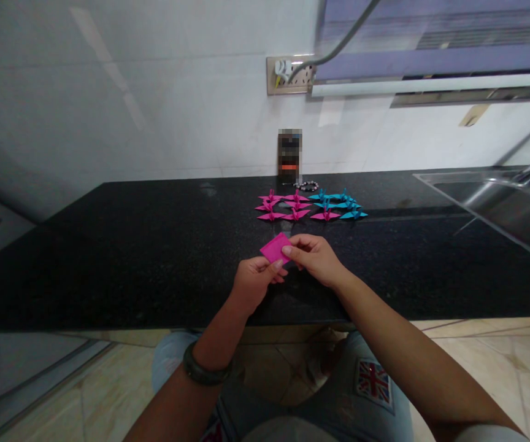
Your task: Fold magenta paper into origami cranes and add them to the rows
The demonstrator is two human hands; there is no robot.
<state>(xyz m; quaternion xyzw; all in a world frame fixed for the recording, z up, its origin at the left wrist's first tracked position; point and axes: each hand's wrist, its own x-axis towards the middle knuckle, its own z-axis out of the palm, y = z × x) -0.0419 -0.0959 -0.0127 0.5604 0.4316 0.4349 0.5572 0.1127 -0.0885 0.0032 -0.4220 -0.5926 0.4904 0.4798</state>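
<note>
Both my hands pinch a small folded square of pink paper point(274, 247) just above the black stone counter point(131, 258). My left hand point(253, 283) grips its near corner with thumb and fingers closed. My right hand point(314, 256) holds its right edge, thumb on top. Beyond the paper, several folded pink paper cranes point(283, 207) lie in rows on the counter, with several blue paper cranes point(341, 204) to their right.
A phone point(289, 155) leans upright against the white wall behind the cranes, a bead bracelet point(306, 184) at its foot. A steel sink point(499, 202) is set into the counter at the right. A wall socket point(288, 75) with a cable is above.
</note>
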